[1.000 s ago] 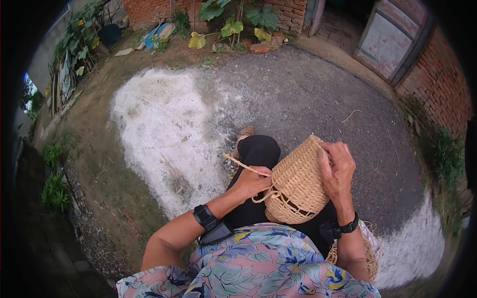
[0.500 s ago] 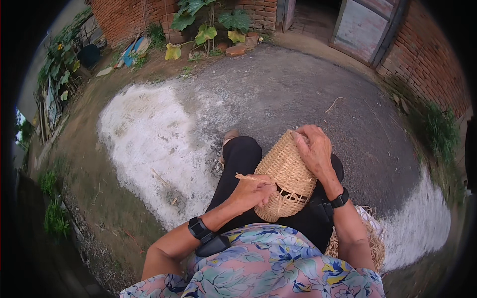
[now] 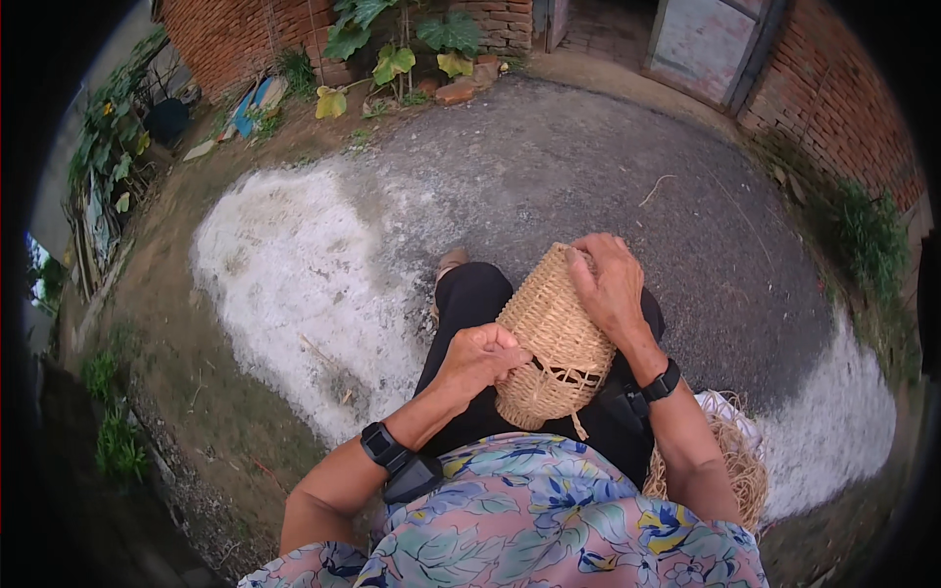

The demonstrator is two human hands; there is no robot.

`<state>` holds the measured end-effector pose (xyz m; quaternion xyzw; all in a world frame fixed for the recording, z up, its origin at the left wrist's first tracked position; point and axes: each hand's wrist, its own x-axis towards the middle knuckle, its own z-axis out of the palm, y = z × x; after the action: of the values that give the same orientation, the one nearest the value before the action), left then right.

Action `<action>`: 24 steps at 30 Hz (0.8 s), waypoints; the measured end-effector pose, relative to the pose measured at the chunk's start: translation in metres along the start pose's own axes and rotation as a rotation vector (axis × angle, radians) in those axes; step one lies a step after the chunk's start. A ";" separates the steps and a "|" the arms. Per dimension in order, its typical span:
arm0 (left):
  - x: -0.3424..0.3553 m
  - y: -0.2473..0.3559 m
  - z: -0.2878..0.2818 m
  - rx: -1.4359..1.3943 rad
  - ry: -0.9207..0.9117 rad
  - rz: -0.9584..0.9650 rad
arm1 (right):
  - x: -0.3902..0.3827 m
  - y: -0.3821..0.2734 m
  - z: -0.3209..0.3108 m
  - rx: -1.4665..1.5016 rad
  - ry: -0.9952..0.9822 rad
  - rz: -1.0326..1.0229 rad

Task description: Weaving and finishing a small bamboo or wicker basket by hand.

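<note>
A tan woven straw basket (image 3: 559, 328) lies tilted across my lap, its far end pointing up and right. An open gap with upright strands between crosses it near my body, and a short straw end hangs below the gap. My right hand (image 3: 610, 284) is wrapped over the basket's far right side, thumb on top. At the left end of the gap, my left hand (image 3: 485, 358) is closed in a pinch against the weave. Whatever strand lies between those fingertips is too small to make out.
Beside my right elbow sits a bundle of loose straw (image 3: 735, 461) with white cloth or plastic. Pale powdery patches (image 3: 294, 284) cover parts of the dark ground. Beyond are a brick wall (image 3: 225, 44), leafy plants (image 3: 392, 59) and a doorway with a metal door (image 3: 701, 49).
The straw end that stuck out above my left hand now hangs at the basket's lower right. My left hand has shifted slightly up and left; my right hand stays on the basket.
</note>
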<state>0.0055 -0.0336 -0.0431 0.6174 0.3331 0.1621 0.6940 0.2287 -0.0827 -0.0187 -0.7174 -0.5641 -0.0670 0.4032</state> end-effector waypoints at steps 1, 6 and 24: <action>-0.001 0.002 -0.004 -0.059 -0.026 -0.032 | 0.000 0.001 0.000 0.008 0.008 0.002; -0.015 -0.004 -0.043 -0.432 0.011 0.047 | -0.004 0.004 0.000 0.032 -0.010 0.036; -0.024 -0.046 -0.068 -0.689 0.121 -0.054 | -0.005 0.003 -0.003 0.068 0.000 0.026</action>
<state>-0.0653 -0.0069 -0.0820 0.3272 0.3153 0.2827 0.8447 0.2308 -0.0885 -0.0215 -0.7106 -0.5566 -0.0425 0.4283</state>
